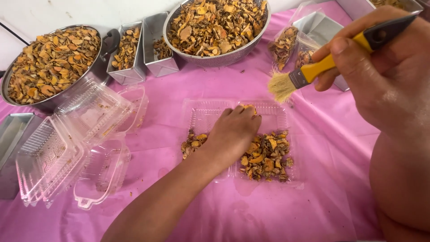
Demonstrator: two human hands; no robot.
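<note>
Here, head view:
Left hand (233, 132): palm down, fingers spread loose, grasping nothing, resting on dried orange slices (264, 157) in the clear tray (210, 110) on the pink tabletop (313, 148).
Right hand (380, 67): raised, clenched round a yellow-handled brush (309, 74), bristles above the tray's far corner.
Hidden: slices under the left palm; right forearm cut off by the frame edge.

clear clamshell pkg (242, 134) – ctr, open | empty clamshells (76, 148) – left, stacked | clear bags (291, 45) – top rt
</note>
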